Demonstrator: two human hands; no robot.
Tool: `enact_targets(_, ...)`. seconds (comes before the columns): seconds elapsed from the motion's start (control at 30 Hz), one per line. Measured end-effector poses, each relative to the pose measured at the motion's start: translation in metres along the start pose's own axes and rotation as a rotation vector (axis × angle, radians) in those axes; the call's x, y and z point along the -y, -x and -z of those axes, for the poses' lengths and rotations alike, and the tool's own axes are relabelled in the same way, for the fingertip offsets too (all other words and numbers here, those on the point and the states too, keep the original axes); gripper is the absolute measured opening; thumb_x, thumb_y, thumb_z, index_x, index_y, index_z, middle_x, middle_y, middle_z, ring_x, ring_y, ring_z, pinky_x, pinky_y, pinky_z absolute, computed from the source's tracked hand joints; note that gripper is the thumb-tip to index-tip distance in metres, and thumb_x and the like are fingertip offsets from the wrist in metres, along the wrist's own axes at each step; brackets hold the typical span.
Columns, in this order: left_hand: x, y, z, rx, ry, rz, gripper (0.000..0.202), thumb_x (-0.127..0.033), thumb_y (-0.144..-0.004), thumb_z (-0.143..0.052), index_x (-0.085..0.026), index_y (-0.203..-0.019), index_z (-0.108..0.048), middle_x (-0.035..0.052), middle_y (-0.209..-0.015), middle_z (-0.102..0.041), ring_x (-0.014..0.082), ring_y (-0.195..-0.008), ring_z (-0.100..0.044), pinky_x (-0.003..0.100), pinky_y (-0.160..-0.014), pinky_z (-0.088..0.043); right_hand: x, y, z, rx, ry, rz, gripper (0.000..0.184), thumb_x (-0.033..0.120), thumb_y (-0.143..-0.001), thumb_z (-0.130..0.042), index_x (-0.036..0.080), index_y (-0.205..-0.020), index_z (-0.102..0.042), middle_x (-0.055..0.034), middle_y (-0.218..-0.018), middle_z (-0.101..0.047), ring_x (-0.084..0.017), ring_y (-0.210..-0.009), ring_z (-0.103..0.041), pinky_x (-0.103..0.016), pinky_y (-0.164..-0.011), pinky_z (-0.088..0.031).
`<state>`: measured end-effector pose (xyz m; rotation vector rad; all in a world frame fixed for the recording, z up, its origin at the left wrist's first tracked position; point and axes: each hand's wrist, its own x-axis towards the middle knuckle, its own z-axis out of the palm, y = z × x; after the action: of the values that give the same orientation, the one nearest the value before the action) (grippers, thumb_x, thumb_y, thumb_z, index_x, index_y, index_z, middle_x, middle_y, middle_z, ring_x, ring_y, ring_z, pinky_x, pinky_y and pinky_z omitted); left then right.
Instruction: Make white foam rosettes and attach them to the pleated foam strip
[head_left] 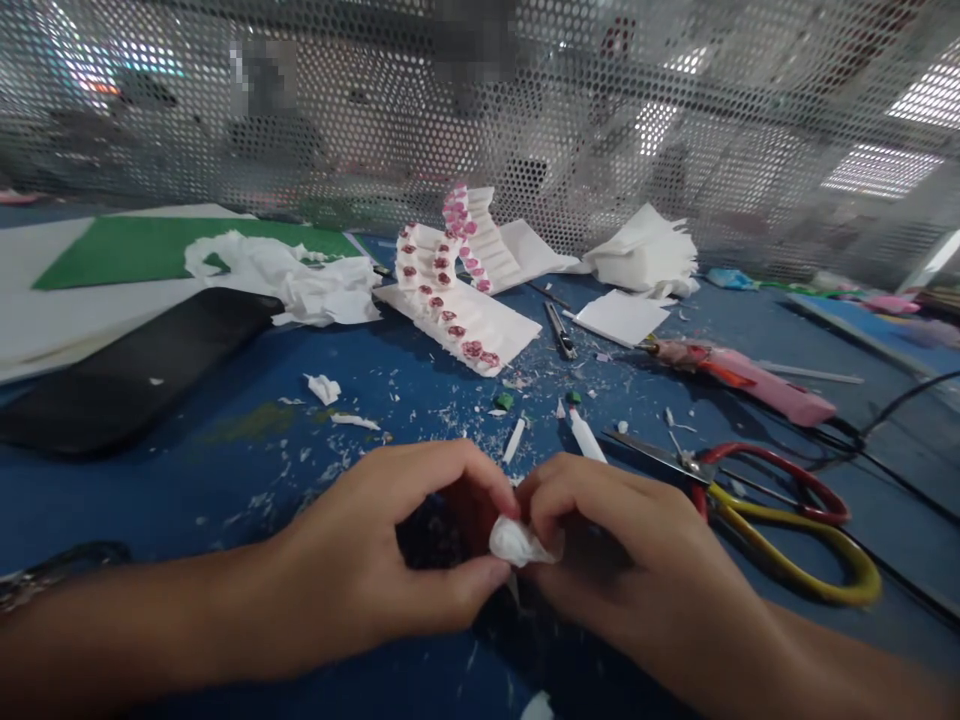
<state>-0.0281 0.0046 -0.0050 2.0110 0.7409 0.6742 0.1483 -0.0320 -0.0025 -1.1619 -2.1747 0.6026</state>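
Note:
Between my two hands is a small crumpled piece of white tissue, rounded at its left end. My left hand pinches its left side between thumb and forefinger. On the other side, the curled fingers of my right hand grip it, with the thumb partly hidden. Just beyond the fingertips lie a thin white strip and a white stick-like piece. Scissors with one red and one yellow handle rest right of my right hand.
A black phone-like slab and torn white tissue lie left. White sheets with pink-red dabs stand mid-back, near a utility knife. A pink corded tool lies right. A perforated metal screen closes the back.

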Motion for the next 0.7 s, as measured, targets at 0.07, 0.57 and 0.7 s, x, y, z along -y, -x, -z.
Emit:
enact_targets(0.07, 0.0015, 0.0011, -0.0013, 0.006, 0.001, -0.021, 0.018, -0.007, -0.064, -0.053, -0.019, -0.078, -0.052, -0.0047, -0.069, -0.058, 0.0066, -0.062, -0.053, 0.013, -0.057, -0.043, 0.0009, -0.0007, -0.0005, -0.004, 0.003, 0.02, 0.017, 0.006, -0.066, -0.055, 0.018, -0.065, -0.042, 0.0053, -0.066, -0.052, -0.003, -0.058, -0.047, -0.01, -0.053, -0.037)
enact_targets(0.57, 0.0055, 0.0028, -0.0056, 0.092, 0.062, 0.054, 0.005, -0.016, -0.07, -0.047, -0.019, -0.072, -0.043, -0.0015, -0.068, -0.051, 0.0115, -0.067, -0.051, 0.023, -0.063, -0.044, 0.0004, 0.0001, -0.0014, 0.075, 0.029, 0.061, 0.018, 0.009, -0.071, -0.053, 0.019, -0.067, -0.039, 0.0058, -0.067, -0.047, -0.003, -0.058, -0.044, -0.011, -0.052, -0.036)
enact_targets(0.7, 0.0036, 0.0037, -0.0047, 0.102, 0.096, 0.092, 0.006, -0.014, -0.068, -0.047, -0.018, -0.072, -0.044, -0.001, -0.068, -0.051, 0.0124, -0.069, -0.052, 0.023, -0.062, -0.045, -0.0004, 0.0013, -0.0013, 0.093, 0.038, 0.063, 0.019, 0.009, -0.07, -0.054, 0.019, -0.067, -0.038, 0.0059, -0.068, -0.048, -0.003, -0.058, -0.044, -0.011, -0.052, -0.036)
